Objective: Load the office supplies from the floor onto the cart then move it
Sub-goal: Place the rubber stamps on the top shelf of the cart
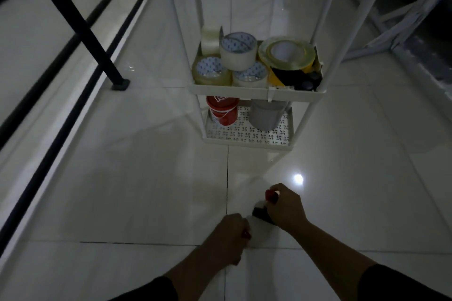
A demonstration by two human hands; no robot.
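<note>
I have both hands low over the floor, well short of the cart point(256, 91). My right hand point(285, 208) grasps a red-and-black item point(265, 210); my left hand point(230, 234) is clenched round something red, probably gathering the last supplies. Tape rolls point(237, 52) already fill the cart's middle shelf.

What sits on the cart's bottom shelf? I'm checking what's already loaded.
On the bottom shelf stand a red container and a grey roll. The tape-filled shelf above covers their tops and anything behind them.
</note>
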